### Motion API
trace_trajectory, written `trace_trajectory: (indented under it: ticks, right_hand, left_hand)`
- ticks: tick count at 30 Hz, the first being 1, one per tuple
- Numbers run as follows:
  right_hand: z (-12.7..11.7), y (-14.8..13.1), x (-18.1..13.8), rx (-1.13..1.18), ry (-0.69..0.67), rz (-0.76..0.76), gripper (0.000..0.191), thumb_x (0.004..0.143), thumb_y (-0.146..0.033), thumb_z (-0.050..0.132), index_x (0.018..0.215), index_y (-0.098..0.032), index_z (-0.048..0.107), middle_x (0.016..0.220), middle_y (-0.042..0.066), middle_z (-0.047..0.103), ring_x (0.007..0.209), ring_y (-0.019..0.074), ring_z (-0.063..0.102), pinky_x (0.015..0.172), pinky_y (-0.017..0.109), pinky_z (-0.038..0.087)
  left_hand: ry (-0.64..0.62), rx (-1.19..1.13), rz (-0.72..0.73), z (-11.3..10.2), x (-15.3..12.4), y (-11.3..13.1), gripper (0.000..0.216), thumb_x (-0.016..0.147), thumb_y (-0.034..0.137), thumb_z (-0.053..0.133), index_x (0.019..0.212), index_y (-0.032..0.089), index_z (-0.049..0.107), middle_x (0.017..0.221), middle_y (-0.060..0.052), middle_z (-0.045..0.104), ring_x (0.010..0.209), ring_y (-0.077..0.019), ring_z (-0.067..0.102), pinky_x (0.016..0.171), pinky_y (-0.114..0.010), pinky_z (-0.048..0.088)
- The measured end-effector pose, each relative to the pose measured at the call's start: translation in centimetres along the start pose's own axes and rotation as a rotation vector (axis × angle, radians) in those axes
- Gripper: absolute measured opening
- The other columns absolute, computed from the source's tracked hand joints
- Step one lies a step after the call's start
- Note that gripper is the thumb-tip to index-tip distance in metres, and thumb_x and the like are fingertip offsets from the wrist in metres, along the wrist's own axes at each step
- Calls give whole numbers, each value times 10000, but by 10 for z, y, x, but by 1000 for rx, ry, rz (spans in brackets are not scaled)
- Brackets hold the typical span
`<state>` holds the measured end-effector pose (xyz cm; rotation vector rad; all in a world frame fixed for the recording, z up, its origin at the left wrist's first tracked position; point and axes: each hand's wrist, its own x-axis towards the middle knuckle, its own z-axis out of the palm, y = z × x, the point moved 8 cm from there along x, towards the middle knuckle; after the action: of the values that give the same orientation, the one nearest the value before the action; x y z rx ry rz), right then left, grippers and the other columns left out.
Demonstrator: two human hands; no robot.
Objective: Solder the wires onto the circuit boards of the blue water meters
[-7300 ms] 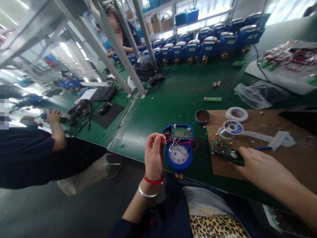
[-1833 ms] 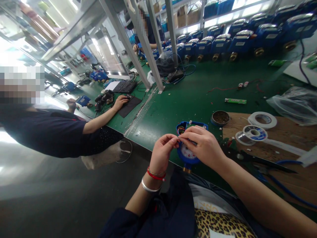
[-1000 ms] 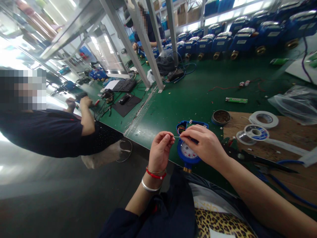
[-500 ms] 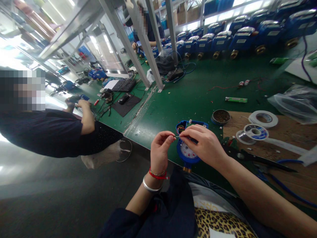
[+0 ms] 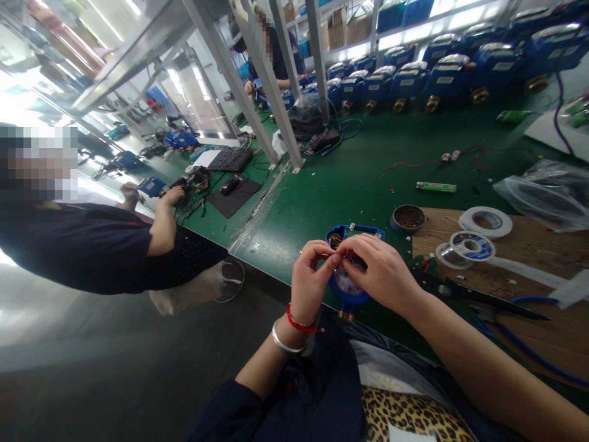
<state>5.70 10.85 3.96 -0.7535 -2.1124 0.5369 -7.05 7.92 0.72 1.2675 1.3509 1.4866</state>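
The fingertips of my left hand [image 5: 311,276] and my right hand [image 5: 380,270] meet over a blue water meter [image 5: 350,296] at the bench's front edge. Both hands are closed in a pinch on a thin wire, mostly hidden by the fingers; a reddish bit shows near the left fingertips. Below my hands are the meter's round clear-faced dial and a brass fitting [image 5: 346,316]. Its upper compartment [image 5: 335,235] is uncovered, with wires and a circuit board partly in sight behind my fingers.
Right of my hands are a round tin [image 5: 408,218], a solder spool [image 5: 472,247], a tape roll [image 5: 486,221] and black-bladed cutters [image 5: 492,299] by cardboard. A green battery [image 5: 436,187] lies beyond. Several blue meters line the back. A co-worker [image 5: 92,245] works at the left.
My left hand has moved right and its fingertips now meet those of my right hand, closing the gap the wire spanned. The co-worker's hands have shifted around a blue meter.
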Motion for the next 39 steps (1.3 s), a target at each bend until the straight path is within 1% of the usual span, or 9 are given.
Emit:
trace_trajectory:
  ticks: [4,9,14,20,24,27,30,34,39]
  right_hand:
    - [-2,0,-1,15,16,-11,51,921,-199,567,958,-202,602,944,50,684,897,201,616,836,369,489]
    - [-5,-5,0,-31,20,-67,104,930,-195,548,957,-199,649,1005,56,681,934,202,596,874,381,493]
    - [-14,-7,-2,-212,40,22,131,882,-156,578,939,-191,691,1240,102,589,1024,249,552,943,457,485]
    - [-31,-7,-2,-212,43,61,262,871,-159,579,1115,-215,656,1284,102,570,1136,271,552,1002,488,466]
    - [-57,53,0,-387,84,235,292,867,-198,575,1151,-176,637,1242,120,602,1182,283,543,1045,467,430]
    - [-67,125,-7,-602,-19,528,587,821,-273,636,1351,-62,497,1402,220,472,1309,361,430,1078,487,371]
    - [-59,179,-19,-653,-196,774,869,778,-316,679,1479,10,283,1495,291,317,1369,398,344,1083,486,347]
    - [-45,200,-21,-624,-248,850,934,773,-327,662,1504,21,198,1404,307,417,1289,405,446,1020,473,403]
    - [-46,187,-19,-587,-198,857,935,780,-389,640,1499,9,196,1332,307,454,1216,419,505,981,481,423]
  left_hand:
    - [32,24,25,-4,-2,6,140,838,297,692,932,195,674,1016,-64,598,931,-182,569,868,-299,460]
    - [77,34,72,-9,-4,10,88,838,280,692,836,194,670,957,-50,599,950,-187,573,889,-305,449]
    - [109,64,89,-10,-3,12,83,851,268,679,821,193,660,942,-45,593,938,-179,570,872,-297,445]
    - [19,-23,69,5,-1,17,110,875,295,650,860,186,644,945,-41,647,670,-115,581,660,-253,475]
    - [-70,42,61,18,-2,20,106,906,289,611,926,190,642,931,-53,689,698,-136,640,688,-264,508]
    - [-97,75,56,23,-3,19,120,902,290,620,957,190,660,943,-67,702,821,-173,681,774,-282,525]
    - [-93,61,48,24,-5,18,150,924,284,586,1018,201,669,990,-70,712,897,-188,695,844,-305,529]
    - [-101,117,57,25,-7,18,210,953,292,532,1039,213,706,919,-68,732,851,-190,699,798,-313,534]
    - [-121,151,116,29,-5,21,198,934,279,564,1032,234,730,955,-64,714,861,-183,677,831,-317,514]
